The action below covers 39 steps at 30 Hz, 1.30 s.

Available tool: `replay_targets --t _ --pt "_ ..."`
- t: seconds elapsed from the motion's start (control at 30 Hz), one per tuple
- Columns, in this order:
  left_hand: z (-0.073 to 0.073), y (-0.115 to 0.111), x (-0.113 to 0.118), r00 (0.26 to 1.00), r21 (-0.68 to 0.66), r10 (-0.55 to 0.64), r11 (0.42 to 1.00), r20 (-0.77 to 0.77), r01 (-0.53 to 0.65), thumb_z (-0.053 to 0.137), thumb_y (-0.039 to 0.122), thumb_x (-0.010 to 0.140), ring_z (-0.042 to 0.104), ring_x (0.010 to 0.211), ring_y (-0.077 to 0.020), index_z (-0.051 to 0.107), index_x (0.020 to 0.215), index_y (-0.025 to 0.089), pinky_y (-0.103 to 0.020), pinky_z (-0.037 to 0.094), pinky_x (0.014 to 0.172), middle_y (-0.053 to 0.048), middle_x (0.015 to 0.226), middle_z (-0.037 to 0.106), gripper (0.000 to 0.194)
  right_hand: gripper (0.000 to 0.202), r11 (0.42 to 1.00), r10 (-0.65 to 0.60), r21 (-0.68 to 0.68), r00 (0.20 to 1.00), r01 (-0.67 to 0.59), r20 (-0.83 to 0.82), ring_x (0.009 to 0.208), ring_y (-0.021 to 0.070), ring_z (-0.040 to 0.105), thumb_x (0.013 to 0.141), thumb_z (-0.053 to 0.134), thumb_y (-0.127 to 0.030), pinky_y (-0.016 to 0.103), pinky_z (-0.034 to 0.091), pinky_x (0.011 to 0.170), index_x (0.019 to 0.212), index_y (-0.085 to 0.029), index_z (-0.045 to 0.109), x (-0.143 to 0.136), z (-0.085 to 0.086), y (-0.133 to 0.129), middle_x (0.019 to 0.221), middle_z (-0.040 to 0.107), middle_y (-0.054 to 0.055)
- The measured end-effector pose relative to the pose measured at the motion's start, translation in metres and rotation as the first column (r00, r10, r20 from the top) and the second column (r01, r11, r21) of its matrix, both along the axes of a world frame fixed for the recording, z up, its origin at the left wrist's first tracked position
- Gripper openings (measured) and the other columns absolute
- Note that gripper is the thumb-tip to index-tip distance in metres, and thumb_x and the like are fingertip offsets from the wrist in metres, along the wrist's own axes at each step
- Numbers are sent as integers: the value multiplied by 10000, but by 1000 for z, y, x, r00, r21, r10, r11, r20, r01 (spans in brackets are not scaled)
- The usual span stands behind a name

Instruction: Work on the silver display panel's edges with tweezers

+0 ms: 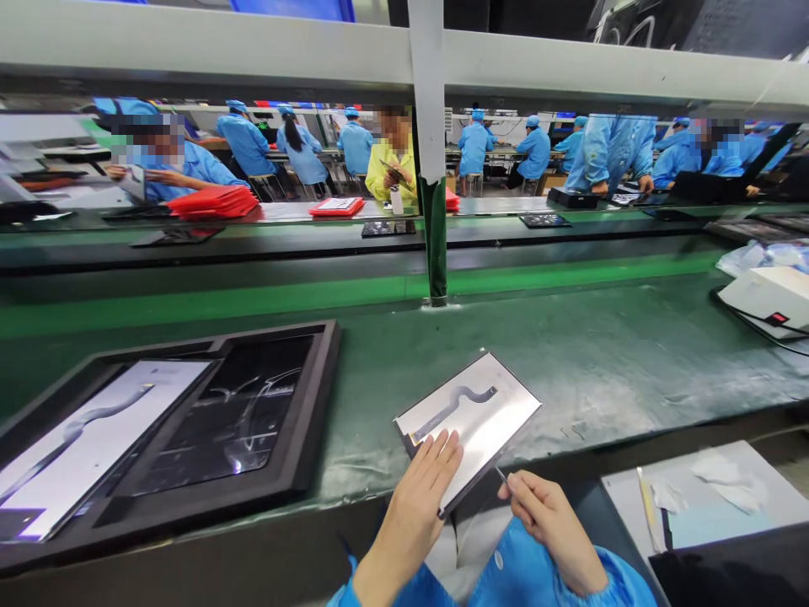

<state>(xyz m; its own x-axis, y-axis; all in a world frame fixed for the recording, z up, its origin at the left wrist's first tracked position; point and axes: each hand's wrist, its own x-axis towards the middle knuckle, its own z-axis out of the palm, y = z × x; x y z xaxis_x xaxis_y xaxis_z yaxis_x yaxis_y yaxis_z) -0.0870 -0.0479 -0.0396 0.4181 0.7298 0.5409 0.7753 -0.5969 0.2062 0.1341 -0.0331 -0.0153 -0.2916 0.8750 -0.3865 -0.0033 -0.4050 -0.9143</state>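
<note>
A flat display panel with a silvery back and a dark curved flex cable lies tilted at the front edge of the green bench. My left hand rests on its lower left part, fingers stretched out and lying flat. Close to the panel's lower right edge is my right hand, its fingers pinched round a thin pointed metal tool. The tool's tip is beside the panel's edge; whether they touch cannot be made out.
On the left, a black foam tray holds a similar panel and a dark glossy sheet. A post stands ahead. A white box with cables is at right, a lower grey board at lower right. Co-workers sit beyond.
</note>
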Motion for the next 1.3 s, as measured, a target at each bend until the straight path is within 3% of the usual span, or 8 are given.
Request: replay_targets --t 0.37,0.43,0.57,0.67,0.73,0.97,1.2,1.3 --pt "9 0 -1 1000 -52 -13 999 1 13 340 -106 811 371 1423 -259 140 1569 173 -522 455 1087 -146 1482 482 831 601 987 -28 161 989 4 143 452 90 280 788 546 -756 244 231 437 806 -167 668 4 -2 -2 520 377 -78" --pt "16 0 -1 1000 -105 -29 994 -4 28 522 50 905 322 1441 -314 175 1560 162 -552 445 1080 -177 1501 444 750 572 976 -55 216 977 10 206 455 98 322 817 528 -734 247 283 449 799 -178 664 6 -2 -2 530 394 -71" --pt "37 6 8 992 -165 -105 979 75 116 769 435 798 220 1463 -380 396 1449 163 -584 427 1073 -206 1522 395 798 445 919 -173 393 923 27 343 564 154 513 874 544 -627 256 421 548 799 -210 677 11 2 -4 617 569 -12" --pt "50 22 23 983 -217 -43 973 176 82 649 354 917 255 1461 -336 622 1149 199 -568 447 1065 -143 1492 465 280 374 850 -271 525 885 37 378 647 190 609 903 548 -563 261 479 621 816 -226 685 14 5 -7 723 678 26" --pt "55 36 36 981 -302 2 952 192 57 640 311 923 270 1452 -349 668 983 207 -604 448 1046 -126 1478 483 123 346 805 -326 592 866 43 380 646 194 635 918 545 -532 259 493 624 828 -228 682 16 6 -8 740 694 34" --pt "62 76 76 982 -399 -129 901 135 173 684 203 871 400 1384 -365 669 773 202 -632 429 1046 -117 1341 617 98 329 703 -477 704 800 98 365 632 191 659 945 523 -499 265 509 612 882 -219 684 29 4 -8 762 695 53" --pt "65 102 108 976 -331 -203 919 76 217 639 195 902 352 1419 -371 648 787 184 -678 296 1115 -110 1330 638 115 421 759 -576 581 721 295 386 688 238 675 878 545 -623 301 519 623 884 -223 675 55 -9 -12 785 729 77" --pt "69 105 107 966 -303 -257 918 35 255 573 59 893 263 1457 -356 670 1024 201 -687 234 1137 -94 1441 542 216 444 772 -577 535 731 342 364 702 243 683 853 565 -646 299 535 626 884 -218 680 58 -12 -15 784 740 81"
